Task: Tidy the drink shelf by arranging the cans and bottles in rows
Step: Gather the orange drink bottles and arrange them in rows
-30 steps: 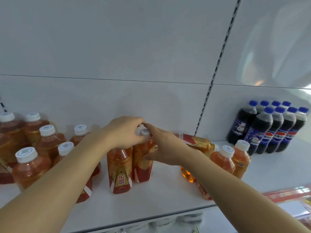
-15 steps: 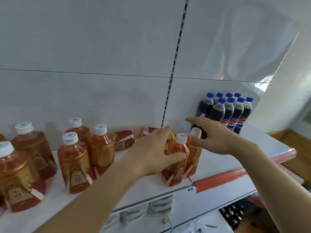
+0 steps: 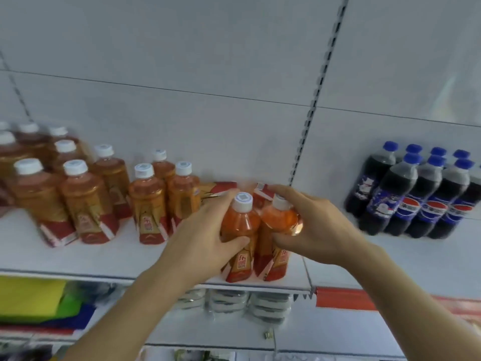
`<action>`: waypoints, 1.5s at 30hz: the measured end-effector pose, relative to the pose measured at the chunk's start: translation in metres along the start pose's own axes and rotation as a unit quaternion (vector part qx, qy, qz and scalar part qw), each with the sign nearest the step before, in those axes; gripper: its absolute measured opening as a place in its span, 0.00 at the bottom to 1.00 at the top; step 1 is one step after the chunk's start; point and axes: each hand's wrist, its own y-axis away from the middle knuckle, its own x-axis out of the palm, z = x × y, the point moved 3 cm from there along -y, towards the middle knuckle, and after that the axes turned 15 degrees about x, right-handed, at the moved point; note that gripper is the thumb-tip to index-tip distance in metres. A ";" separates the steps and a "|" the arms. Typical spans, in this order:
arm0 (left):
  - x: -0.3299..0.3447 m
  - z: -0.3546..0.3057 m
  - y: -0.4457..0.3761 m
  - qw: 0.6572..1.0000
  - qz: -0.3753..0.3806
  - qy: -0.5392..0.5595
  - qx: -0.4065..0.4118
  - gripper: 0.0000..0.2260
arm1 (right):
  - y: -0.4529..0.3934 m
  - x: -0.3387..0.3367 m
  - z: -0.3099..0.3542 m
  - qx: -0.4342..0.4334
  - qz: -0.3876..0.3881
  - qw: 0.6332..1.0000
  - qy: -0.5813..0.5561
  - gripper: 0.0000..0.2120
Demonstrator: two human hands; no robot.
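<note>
White shelf [image 3: 109,259], white back panel [image 3: 208,48]

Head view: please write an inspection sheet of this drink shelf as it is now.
Surface: white shelf, front edge visible.
Job's things: two tea bottles upright near the edge, side by side; more tea bottles grouped left; cola bottles in rows right.
Clutter: two tea bottles lying flat behind the hands.
Grippers: left hand and right hand each grip one bottle.
Cables: nothing seen.
Surroundings: white back panel, lower shelf goods, blurred.

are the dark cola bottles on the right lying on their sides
No, the dark cola bottles stand upright in rows on the shelf, blue caps up.
</note>
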 end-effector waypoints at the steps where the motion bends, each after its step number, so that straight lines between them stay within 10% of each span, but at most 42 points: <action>1: -0.013 0.008 0.009 1.000 -0.010 -0.005 -0.016 0.38 | -0.005 0.007 0.014 -0.017 -0.006 1.000 -0.003 0.42; 17: -0.122 0.118 0.084 0.988 -0.074 -0.021 -0.130 0.38 | -0.047 0.116 0.172 -0.104 -0.060 0.990 -0.070 0.41; 35: -0.070 0.034 0.018 0.963 -0.114 -0.210 0.125 0.32 | -0.086 0.086 0.034 -0.007 -0.090 0.995 0.050 0.40; 45: 0.031 0.058 -0.055 0.966 -0.004 -0.258 -0.010 0.36 | -0.171 0.092 -0.007 -0.099 0.038 0.988 0.112 0.46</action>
